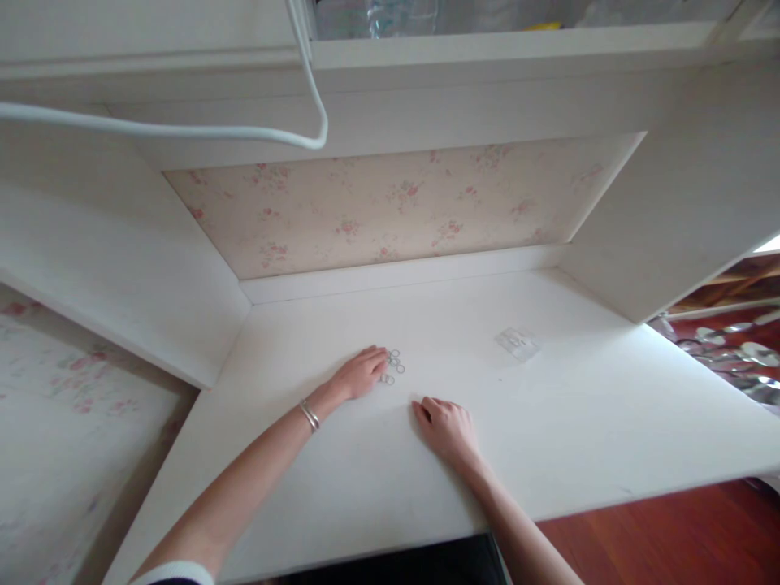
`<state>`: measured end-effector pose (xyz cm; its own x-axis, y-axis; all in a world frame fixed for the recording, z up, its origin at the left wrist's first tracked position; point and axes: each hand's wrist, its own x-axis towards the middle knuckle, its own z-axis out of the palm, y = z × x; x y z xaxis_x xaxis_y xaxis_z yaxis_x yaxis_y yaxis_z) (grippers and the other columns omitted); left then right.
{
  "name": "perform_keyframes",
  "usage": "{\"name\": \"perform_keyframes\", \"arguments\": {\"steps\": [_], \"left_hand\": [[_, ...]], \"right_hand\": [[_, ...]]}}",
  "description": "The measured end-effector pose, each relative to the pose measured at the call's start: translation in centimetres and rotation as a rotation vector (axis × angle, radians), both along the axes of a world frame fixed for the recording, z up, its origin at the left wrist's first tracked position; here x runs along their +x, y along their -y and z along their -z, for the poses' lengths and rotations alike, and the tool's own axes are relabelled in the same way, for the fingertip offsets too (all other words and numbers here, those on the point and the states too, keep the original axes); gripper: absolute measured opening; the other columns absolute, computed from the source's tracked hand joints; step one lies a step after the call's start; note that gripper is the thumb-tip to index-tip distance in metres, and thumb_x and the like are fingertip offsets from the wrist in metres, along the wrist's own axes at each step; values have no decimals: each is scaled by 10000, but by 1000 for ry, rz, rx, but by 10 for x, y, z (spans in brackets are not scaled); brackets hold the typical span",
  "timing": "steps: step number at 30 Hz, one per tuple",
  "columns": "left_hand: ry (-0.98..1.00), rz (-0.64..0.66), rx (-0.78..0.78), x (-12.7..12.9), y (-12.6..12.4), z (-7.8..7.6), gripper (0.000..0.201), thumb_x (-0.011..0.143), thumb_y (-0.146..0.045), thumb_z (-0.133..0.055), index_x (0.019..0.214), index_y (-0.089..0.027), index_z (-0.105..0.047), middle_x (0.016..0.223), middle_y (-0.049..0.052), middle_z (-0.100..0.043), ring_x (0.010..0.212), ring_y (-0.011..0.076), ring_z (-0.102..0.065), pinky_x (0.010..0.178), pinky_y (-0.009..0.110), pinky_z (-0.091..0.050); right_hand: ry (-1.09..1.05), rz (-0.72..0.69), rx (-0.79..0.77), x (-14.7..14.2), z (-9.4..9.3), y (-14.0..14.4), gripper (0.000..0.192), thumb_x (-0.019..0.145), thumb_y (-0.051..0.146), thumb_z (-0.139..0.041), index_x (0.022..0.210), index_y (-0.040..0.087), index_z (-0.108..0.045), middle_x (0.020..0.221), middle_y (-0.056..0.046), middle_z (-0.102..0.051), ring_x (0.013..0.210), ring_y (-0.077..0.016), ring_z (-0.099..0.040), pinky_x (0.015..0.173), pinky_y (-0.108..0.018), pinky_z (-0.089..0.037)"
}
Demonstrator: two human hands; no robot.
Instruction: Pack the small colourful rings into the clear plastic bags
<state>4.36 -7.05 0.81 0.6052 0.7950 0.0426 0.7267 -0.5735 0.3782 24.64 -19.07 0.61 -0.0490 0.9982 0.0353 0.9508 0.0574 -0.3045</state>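
Rings [394,363], at least 5, lie on the white desktop [378,471] at the fingers of your palm-down left hand [363,372], which partly hides them, while your right hand [448,426] rests loosely curled nearby, 1 blurry clear packet [518,344] beyond, and whether either hand grips anything cannot be told.

rings [393,362] | thin, grey, probably metal | loose cluster, lying flat | on white desktop [341,504], at left hand [361,374]

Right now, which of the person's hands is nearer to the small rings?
Left. The left hand is at the left side of the rings; the right hand is apart, right of them.
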Motion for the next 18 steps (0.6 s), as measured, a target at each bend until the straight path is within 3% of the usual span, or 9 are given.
{"name": "perform_keyframes", "arguments": {"steps": [3,6,13,18], "left_hand": [[68,99,33,17,28,-5,376,912,-352,-402,1246,-228,-522,1329,45,-502,1268,180,-389,1082,340,-285],[106,83,95,28,40,-8,361,851,-328,-530,1203,-246,-542,1221,56,-564,1171,204,-472,1039,367,-337],[273,-91,162,33,28,12,227,877,-180,-465,1053,-212,-606,1063,61,-577,1044,179,-520,968,357,-408],[433,-206,162,18,16,3,284,880,-101,-395,1053,-200,-597,1052,56,-557,1025,157,-525,945,326,-432]], "right_hand": [[-2,-5,8,0,1,1,385,935,403,-335,733,234,-616,738,-5,-678,660,-121,-592,563,-236,-254],[-6,-7,19,0,2,1,376,937,392,-334,753,232,-620,756,-8,-680,670,-120,-592,570,-233,-259],[-43,5,32,2,2,3,389,944,394,-312,764,233,-617,748,-2,-658,670,-118,-578,581,-228,-283],[-88,7,70,6,0,-6,287,933,338,-354,997,247,-618,960,-33,-626,867,-138,-561,692,-220,-364]]}}
